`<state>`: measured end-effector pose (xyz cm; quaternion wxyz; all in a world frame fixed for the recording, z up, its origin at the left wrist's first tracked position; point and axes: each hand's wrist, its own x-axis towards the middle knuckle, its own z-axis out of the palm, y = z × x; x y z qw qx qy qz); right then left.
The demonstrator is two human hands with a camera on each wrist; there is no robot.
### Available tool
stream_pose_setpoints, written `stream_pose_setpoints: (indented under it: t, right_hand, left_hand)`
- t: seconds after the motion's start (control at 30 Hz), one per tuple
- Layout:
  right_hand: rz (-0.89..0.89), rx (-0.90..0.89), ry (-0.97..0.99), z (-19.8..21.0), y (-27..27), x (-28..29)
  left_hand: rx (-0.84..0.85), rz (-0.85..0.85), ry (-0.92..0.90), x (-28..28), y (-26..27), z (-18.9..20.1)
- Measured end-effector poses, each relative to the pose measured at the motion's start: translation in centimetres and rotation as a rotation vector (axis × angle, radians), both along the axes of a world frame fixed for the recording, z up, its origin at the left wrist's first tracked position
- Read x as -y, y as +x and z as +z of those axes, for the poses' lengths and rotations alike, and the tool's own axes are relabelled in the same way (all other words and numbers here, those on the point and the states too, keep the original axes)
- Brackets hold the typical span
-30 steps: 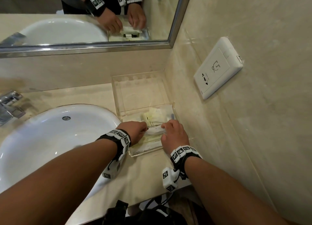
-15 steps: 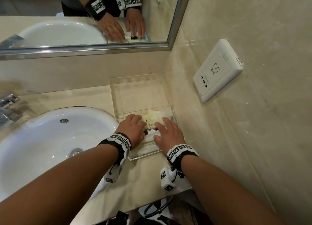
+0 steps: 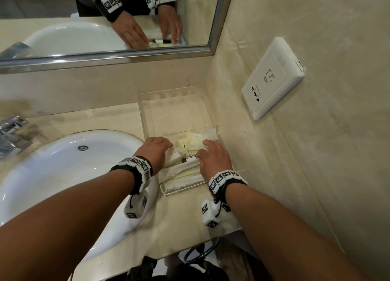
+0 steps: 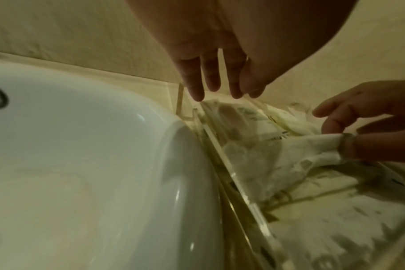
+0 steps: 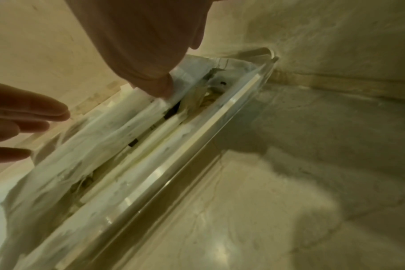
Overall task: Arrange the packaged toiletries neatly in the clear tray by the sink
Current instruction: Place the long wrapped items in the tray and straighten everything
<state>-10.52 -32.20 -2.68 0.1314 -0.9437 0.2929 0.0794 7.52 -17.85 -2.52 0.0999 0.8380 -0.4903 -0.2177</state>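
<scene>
A clear tray sits in the counter corner, right of the sink. Its far half is bare. Several white and cream packaged toiletries lie in its near half, long white packets along the front wall. One packet has a black band. My left hand hovers with straight fingers over the tray's left wall. My right hand lies flat on the packets at the right end, one finger pressing them down. The hands cover the packets' ends.
The white basin touches the tray's left side, with a chrome faucet at far left. The side wall, bearing a white socket plate, runs close along the tray's right. A mirror hangs behind. The counter edge is near.
A second ago both hands were curled over the packets at the tray's middle. Their fingers have straightened and the hands have spread apart toward the tray's two sides.
</scene>
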Motion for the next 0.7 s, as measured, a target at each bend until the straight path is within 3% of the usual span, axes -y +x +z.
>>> stream_pose_setpoints:
  t: [0.17,0.43,0.7]
  right_hand:
    - [-0.055,-0.014,-0.011,-0.1,-0.1,-0.2]
    - [-0.094,-0.008,0.004,0.0,-0.7,-1.2]
    - [0.102,-0.147,0.083,-0.7,0.3,-0.2]
  left_hand:
    - [0.011,-0.032,0.031,-0.3,-0.4,0.0]
    - [0.168,-0.160,0.150,0.3,-3.3,-0.1]
    - [0.202,-0.189,0.198,0.9,-4.2,-1.7]
